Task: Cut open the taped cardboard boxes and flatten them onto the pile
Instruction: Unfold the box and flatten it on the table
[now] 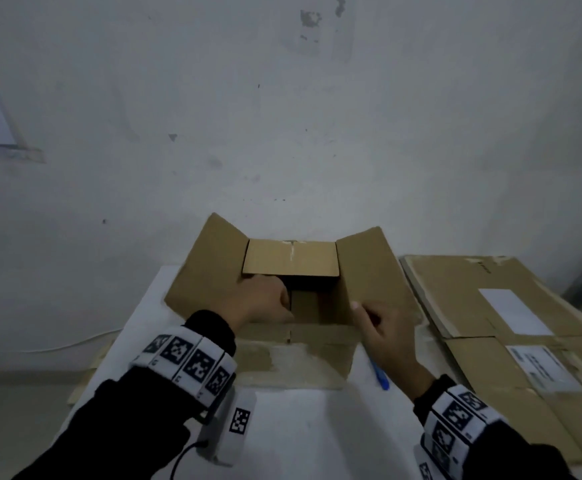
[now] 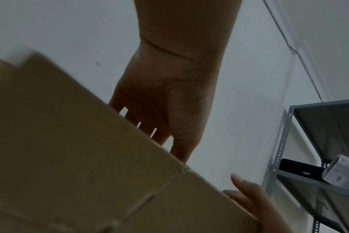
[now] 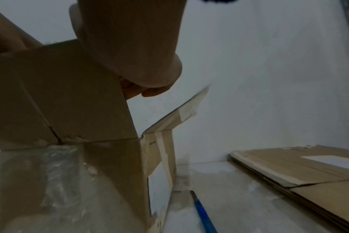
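An open brown cardboard box (image 1: 369,271) stands on the white table (image 1: 300,427), its side flaps spread left and right and its far flap folded inward. My left hand (image 1: 265,292) lies palm down over the box's left near corner. Its fingers (image 2: 147,124) run straight behind the cardboard (image 2: 70,141) edge, and their tips are hidden. My right hand (image 1: 369,317) holds the flap at the right near corner (image 3: 70,94), fingers (image 3: 147,91) curled round its edge. A blue cutter (image 1: 379,374) lies on the table beside the box, in neither hand.
A pile of flattened boxes (image 1: 490,306) with white labels lies on the table's right side. A grey metal shelf (image 2: 319,141) stands farther right. The white wall rises just behind the box. Clear tape (image 3: 50,181) covers the box's near wall.
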{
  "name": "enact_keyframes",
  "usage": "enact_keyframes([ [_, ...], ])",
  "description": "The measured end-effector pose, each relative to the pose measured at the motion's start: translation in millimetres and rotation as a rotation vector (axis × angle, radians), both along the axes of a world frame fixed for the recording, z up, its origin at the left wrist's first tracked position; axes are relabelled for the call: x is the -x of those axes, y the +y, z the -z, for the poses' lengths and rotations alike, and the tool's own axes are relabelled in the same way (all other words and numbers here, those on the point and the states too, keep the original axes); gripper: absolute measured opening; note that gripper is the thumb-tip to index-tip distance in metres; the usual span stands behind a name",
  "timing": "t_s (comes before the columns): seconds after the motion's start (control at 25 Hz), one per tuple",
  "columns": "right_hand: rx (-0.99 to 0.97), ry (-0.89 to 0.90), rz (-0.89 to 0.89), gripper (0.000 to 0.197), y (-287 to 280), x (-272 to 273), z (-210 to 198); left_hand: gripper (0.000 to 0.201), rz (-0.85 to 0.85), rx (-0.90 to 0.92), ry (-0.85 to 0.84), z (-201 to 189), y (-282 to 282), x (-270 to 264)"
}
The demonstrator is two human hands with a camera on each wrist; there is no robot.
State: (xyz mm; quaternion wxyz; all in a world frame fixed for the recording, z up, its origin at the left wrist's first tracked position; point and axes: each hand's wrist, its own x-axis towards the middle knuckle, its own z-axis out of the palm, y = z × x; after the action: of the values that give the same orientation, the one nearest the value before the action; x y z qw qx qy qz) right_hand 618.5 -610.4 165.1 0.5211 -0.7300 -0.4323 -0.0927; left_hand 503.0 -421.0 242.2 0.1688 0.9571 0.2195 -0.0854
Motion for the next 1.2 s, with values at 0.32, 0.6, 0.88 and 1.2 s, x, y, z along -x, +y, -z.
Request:
enact_keyframes([
  [0.32,0.328,-0.072,-0.012,0.058,-47.1,18.1,48.8,0.056,0.031,-0.041,0.097,88.5,-65.5,5.5],
  [0.6,0.642,0.327,0.229,0.035,-61.1,12.8,74.3,0.03,-0.116,0.066,-0.494,101.5,-34.7,30.2],
  [0.88,0.252,1.098,0.085,0.035,-1.5,24.5,41.5,0.03,-0.508,0.905,-0.932,82.6,29.0,95.0],
  [1.2,-0.084,0.852,0.009,0.056,66.3,31.6,15.5,0.036,-0.495,0.936,-0.829,83.7,40.9,116.2],
])
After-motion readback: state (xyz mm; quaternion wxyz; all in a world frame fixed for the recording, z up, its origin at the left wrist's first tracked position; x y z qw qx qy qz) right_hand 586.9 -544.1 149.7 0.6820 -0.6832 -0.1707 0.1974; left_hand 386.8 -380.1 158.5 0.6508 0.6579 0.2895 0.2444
